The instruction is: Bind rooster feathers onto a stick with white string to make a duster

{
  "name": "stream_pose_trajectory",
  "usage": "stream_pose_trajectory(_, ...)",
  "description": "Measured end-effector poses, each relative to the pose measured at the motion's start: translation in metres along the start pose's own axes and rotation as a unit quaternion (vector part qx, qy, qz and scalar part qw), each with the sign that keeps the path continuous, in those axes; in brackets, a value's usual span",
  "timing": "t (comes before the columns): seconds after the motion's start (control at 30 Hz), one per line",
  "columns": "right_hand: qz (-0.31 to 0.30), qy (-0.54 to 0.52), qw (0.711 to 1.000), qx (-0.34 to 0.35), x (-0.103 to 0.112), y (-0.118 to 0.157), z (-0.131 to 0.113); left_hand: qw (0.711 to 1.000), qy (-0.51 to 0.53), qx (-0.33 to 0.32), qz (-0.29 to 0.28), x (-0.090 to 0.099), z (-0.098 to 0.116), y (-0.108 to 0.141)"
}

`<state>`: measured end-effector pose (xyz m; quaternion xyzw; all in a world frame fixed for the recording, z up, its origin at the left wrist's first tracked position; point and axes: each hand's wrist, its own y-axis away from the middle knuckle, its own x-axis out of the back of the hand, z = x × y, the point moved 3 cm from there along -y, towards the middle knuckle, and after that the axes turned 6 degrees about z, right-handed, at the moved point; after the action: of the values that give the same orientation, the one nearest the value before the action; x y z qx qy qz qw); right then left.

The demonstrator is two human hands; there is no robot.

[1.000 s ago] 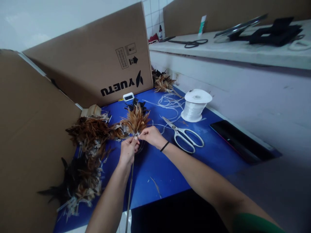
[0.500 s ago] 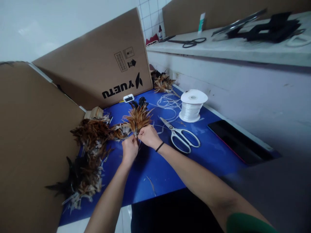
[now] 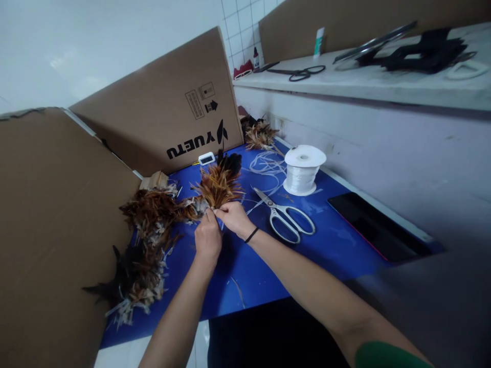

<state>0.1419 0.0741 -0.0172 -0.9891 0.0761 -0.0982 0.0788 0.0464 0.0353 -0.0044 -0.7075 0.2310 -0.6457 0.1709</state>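
A bundle of brown and black feathers [image 3: 218, 184] stands upright just above my hands. My left hand [image 3: 208, 232] pinches at its pale base, fingers pressed together. Beside it, my right hand [image 3: 232, 217], with a black band at the wrist, pinches the same base from the right. A thin clear strand runs off to the right from the fingers. The fingertips cover whatever else is at the base. Silver-handled scissors [image 3: 287, 217] lie right of my right hand, and a white spool [image 3: 303, 171] of ribbon stands behind them.
Piles of brown feathers [image 3: 149, 212] lie on the left of the blue table [image 3: 264, 276]. Cardboard walls [image 3: 161, 107] stand behind and left. A dark phone [image 3: 378, 225] lies at the right. A shelf [image 3: 368, 82] holds black scissors and a glue stick [image 3: 318, 43].
The feather bundle has tilted to the right, showing more black feathers. My left hand has turned, its back now more upward. The view has shifted slightly.
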Motion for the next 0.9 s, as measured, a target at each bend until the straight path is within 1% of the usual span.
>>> stream_pose_trajectory(0.13,0.008,-0.062,0.998,0.001,-0.003,-0.002,0.005,1.0,-0.023,-0.001,0.008,-0.001,0.004,0.005)
stream_pose_trajectory(0.23,0.007,-0.095,0.995,-0.005,-0.003,-0.002,0.006,1.0,-0.009,-0.002,0.01,-0.001,0.006,0.007)
stream_pose_trajectory(0.33,0.011,-0.122,0.992,-0.018,-0.001,-0.002,0.003,0.999,0.047,0.008,0.02,0.004,0.007,0.005)
stream_pose_trajectory(0.43,0.019,-0.143,0.989,-0.03,0.001,-0.002,-0.002,0.988,0.142,0.037,0.04,0.013,0.006,0.002)
stream_pose_trajectory(0.5,0.022,-0.161,0.986,-0.035,0.003,-0.001,-0.005,0.972,0.224,0.06,0.041,0.019,0.004,-0.001)
stream_pose_trajectory(0.57,0.026,-0.178,0.983,-0.034,0.004,-0.001,-0.007,0.946,0.308,0.095,0.031,0.024,0.0,-0.004)
stream_pose_trajectory(0.7,0.025,-0.19,0.981,-0.02,0.007,0.0,-0.01,0.873,0.449,0.19,0.013,0.021,-0.01,-0.008)
stream_pose_trajectory(0.77,0.022,-0.19,0.981,-0.015,0.008,0.0,-0.01,0.839,0.499,0.218,0.001,0.017,-0.013,-0.01)
stream_pose_trajectory(0.83,0.024,-0.191,0.981,-0.011,0.009,0.001,-0.011,0.823,0.522,0.225,-0.013,0.015,-0.016,-0.014)
stream_pose_trajectory(0.9,0.029,-0.192,0.981,-0.006,0.01,0.001,-0.011,0.825,0.52,0.218,-0.024,0.015,-0.018,-0.017)
